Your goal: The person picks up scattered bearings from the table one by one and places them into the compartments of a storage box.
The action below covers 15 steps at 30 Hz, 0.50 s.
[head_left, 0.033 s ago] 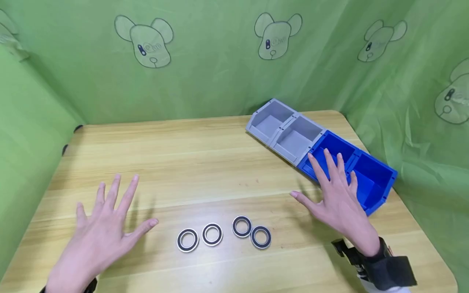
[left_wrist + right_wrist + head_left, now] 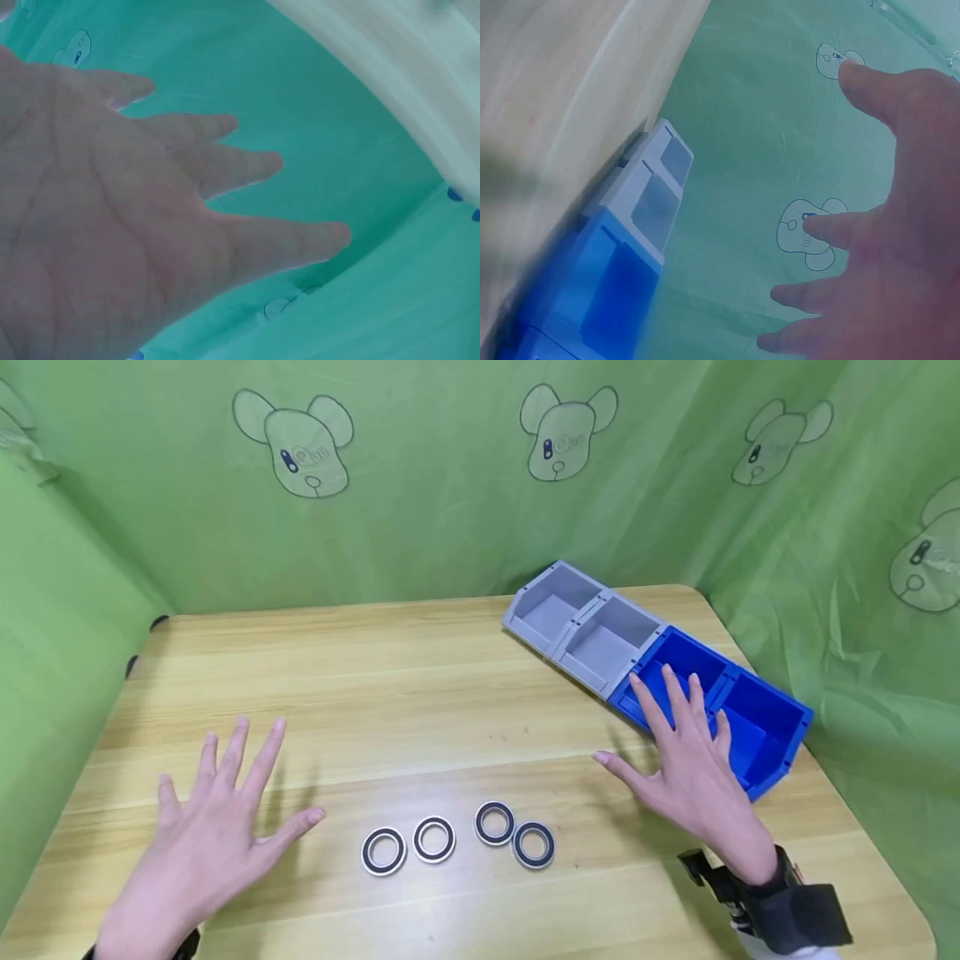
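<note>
My left hand [image 2: 202,843] is spread over the left side of the wooden table, holding nothing; its palm and straight fingers [image 2: 277,240] fill much of the left wrist view. Spread in the same way, my right hand [image 2: 693,777] hovers at the right, its fingers overlapping the blue bins [image 2: 798,718] in the head view. Between the hands lie several ball bearings with black seals and metal rims: one [image 2: 384,852] nearest my left hand, another [image 2: 434,840] beside it, then a pair [image 2: 494,823] side by side to the right.
Two grey bins [image 2: 628,691] join the blue ones in a slanted row at the table's back right. Green cloth [image 2: 420,527] with mouse-like drawings surrounds the wooden table [image 2: 337,693] at the back and sides. A black strap [image 2: 802,914] circles my right wrist.
</note>
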Available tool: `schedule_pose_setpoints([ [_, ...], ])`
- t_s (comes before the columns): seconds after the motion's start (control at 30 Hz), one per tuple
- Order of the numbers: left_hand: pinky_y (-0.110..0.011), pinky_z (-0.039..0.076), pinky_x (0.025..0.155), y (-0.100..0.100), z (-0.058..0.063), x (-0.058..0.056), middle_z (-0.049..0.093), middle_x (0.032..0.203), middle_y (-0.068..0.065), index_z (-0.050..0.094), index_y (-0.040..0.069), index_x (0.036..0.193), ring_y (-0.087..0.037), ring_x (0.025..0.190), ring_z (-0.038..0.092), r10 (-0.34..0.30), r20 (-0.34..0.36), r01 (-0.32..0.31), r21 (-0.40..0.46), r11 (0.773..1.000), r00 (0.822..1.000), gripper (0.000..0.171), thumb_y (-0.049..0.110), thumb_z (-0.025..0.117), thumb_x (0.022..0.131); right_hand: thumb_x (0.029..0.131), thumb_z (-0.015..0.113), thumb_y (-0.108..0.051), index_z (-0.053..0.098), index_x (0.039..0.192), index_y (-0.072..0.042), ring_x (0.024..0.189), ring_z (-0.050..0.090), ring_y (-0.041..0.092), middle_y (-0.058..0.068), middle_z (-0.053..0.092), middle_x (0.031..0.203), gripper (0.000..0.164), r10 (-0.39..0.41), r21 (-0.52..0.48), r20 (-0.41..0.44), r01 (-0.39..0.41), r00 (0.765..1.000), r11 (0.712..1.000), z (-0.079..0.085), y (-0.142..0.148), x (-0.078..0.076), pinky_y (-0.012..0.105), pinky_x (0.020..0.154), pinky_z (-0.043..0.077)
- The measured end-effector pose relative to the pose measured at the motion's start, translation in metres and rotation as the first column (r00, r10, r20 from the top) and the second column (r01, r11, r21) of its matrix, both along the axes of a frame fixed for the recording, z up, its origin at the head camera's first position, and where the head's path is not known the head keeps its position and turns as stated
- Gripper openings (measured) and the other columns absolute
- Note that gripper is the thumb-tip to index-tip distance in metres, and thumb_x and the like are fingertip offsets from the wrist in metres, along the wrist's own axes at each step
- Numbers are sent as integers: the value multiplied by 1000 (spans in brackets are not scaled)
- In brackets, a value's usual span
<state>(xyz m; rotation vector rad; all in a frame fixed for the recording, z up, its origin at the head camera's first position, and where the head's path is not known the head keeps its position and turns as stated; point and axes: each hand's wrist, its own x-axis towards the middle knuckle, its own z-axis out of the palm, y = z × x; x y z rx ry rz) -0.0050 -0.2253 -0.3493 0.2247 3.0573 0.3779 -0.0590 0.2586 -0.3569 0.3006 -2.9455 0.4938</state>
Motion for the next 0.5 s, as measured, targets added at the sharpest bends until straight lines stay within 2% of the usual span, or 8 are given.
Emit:
schedule_pose_setpoints([
  [0.17, -88, 4, 102, 3, 2, -7, -1, 170, -22, -1, 29, 165, -62, 149, 9, -40, -15, 40, 14, 999, 999, 98, 67, 56, 94, 87, 71, -60, 15, 165, -30, 157, -7, 45, 11, 1, 173, 100, -10, -22, -14, 10, 1000, 1000, -2, 1, 3, 86, 107, 3],
  [0.27, -87, 5, 105, 8, 7, -19, 0, 171, -21, 1, 29, 165, -60, 149, 12, -89, -47, 90, 20, 996, 995, 97, 65, 56, 95, 87, 72, -59, 17, 164, -29, 157, -4, 47, 13, 3, 172, 99, -18, -38, -35, 17, 999, 999, -2, 1, 5, 85, 109, 3],
  [0.4, -82, 9, 110, 28, 20, -49, 4, 170, -21, 4, 27, 165, -56, 151, 15, -175, -85, 175, -5, 985, 981, 93, 66, 53, 96, 88, 71, -57, 19, 164, -28, 156, -2, 48, 14, 6, 172, 97, -32, -49, -42, 30, 999, 998, -3, 3, 6, 84, 110, 3],
  [0.5, -77, 15, 114, 52, 30, -77, 13, 168, -24, 10, 24, 165, -52, 151, 21, -261, -119, 255, -65, 965, 958, 91, 66, 52, 97, 89, 71, -56, 19, 164, -28, 156, -3, 47, 16, 7, 172, 95, -42, -57, -26, 40, 999, 998, -5, 4, 9, 83, 111, 2],
])
